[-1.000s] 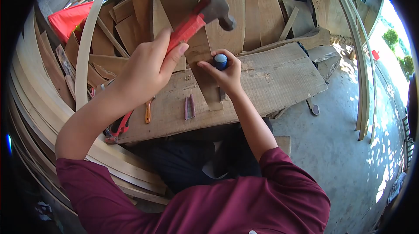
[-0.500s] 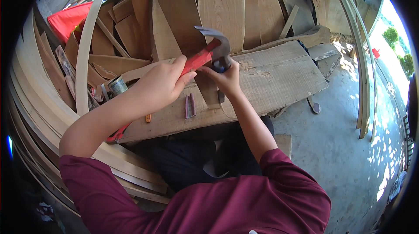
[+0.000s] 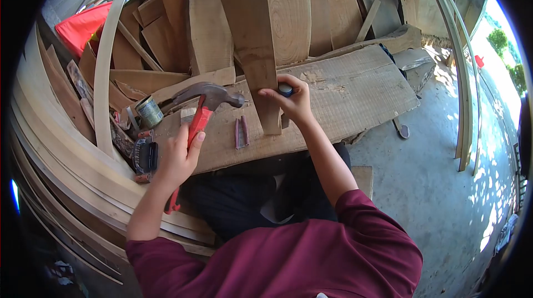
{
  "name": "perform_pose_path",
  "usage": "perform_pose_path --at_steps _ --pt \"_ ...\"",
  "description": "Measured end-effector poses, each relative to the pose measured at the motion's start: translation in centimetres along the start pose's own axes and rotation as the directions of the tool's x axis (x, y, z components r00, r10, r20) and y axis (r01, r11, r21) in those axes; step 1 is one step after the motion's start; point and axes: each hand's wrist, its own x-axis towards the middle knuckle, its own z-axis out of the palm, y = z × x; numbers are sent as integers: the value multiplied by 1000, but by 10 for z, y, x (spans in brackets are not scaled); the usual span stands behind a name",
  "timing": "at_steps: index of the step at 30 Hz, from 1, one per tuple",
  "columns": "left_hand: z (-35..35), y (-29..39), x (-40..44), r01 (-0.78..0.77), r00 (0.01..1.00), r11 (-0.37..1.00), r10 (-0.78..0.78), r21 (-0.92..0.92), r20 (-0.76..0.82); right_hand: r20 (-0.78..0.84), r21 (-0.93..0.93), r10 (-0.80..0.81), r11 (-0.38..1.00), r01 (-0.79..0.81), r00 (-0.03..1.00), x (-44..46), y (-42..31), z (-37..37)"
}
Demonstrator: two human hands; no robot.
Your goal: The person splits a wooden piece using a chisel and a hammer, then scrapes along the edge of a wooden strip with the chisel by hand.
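My left hand (image 3: 179, 156) is closed around the red handle of a claw hammer (image 3: 214, 93), raised over the left part of the thick plank bench (image 3: 355, 89). The hammer's striking face points right, towards my right hand (image 3: 295, 99). That hand is wrapped around an upright chisel-like tool (image 3: 285, 89) with a round, blue-rimmed end; its lower part is mostly hidden. My right thumb presses on a long, narrow board (image 3: 258, 70), whose near end rests on the bench. Two slim purplish pieces (image 3: 241, 133) lie between the hands.
A tin can (image 3: 149, 111), a brush (image 3: 188, 114) and a dark hand plane-like tool (image 3: 145, 156) sit at the bench's left end. Planks (image 3: 286, 12) lean at the back. Curved wooden strips (image 3: 61, 148) line the left side. Concrete floor (image 3: 400, 187) lies right.
The hammer has moved left and down, away from my right hand, and its head has turned. The narrow board's upper end has shifted right. My right hand keeps its grip.
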Motion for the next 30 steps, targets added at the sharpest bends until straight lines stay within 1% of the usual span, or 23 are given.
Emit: perform_pose_path --at_steps 1,3,4,5,7,9,11,12,13,15,16,17,18,19,22,23,24,25,26,27,28,29,30 --pt "9 -14 -7 187 982 980 -186 -67 15 19 3 -15 1000 15 1000 0 0 0" --pt "26 -28 -13 442 896 861 -437 -252 81 8 30 -22 999 21 1000 -2 -1 3" --pt "38 -49 -17 472 878 829 -473 -301 74 6 32 3 999 -3 1000 -4 -4 2" --pt "52 -74 -21 497 859 793 -508 -353 67 6 31 25 999 -25 1000 -6 -6 1" --pt "80 -125 -30 488 854 775 -519 -401 37 -2 -4 11 1000 -11 1000 -13 -10 -2" --pt "97 -157 -30 470 850 758 -527 -452 1 -8 -41 -13 999 12 1000 -19 -19 -4" --pt "105 -175 -30 436 843 752 -534 -494 -69 -88 -9 34 999 -35 996 -29 -33 -4" --pt "106 -178 -27 431 845 752 -530 -499 -70 -96 4 57 998 -57 994 -33 -38 -6" --pt "108 -182 -25 422 845 773 -525 -474 -104 -94 -2 54 999 -55 994 -37 -42 -8" --pt "108 -188 -21 418 839 785 -527 -458 -137 -184 48 99 995 -91 978 -43 -52 -10" --pt "104 -190 -17 339 899 929 -366 -148 -239 -222 72 95 994 -81 970 -45 -52 -10" --pt "101 -192 -14 237 944 953 -180 187 -276 -241 119 164 983 -139 956 -49 -53 -12" --pt "101 -190 -8 333 922 932 -291 140 -255 -270 162 174 978 -134 947 -51 -53 -12" --pt "101 -190 -5 349 917 927 -308 136 -253 -299 206 188 970 -129 936 -53 -54 -12" --pt "105 -179 -2 382 917 902 -342 203 -206 -393 360 304 919 -159 868 -60 -52 -13" --pt "108 -168 -1 350 909 895 -252 278 -333 -419 409 335 900 -154 844 -61 -53 -14" --pt "107 -154 4 319 884 879 -141 354 -445 -426 407 337 900 -155 840 -62 -50 -16" --pt "104 -142 9 308 889 883 -136 353 -437 -457 473 393 867 -156 798 -64 -45 -20" --pt "100 -129 14 234 915 970 -196 69 -352 -488 534 446 832 -147 750 -65 -44 -25" --pt "95 -112 21 165 944 959 -221 -231 -244 -521 590 494 797 -124 696 -64 -45 -28" --pt "87 -89 26 144 953 961 -200 -237 -228 -547 590 509 797 -125 665 -65 -38 -35" --pt "75 -63 27 230 970 771 -235 -595 70 -574 591 521 798 -121 632 -68 -31 -43" --pt "70 -45 29 385 921 456 -139 -803 363 -582 580 504 807 -108 638 -69 -31 -41"
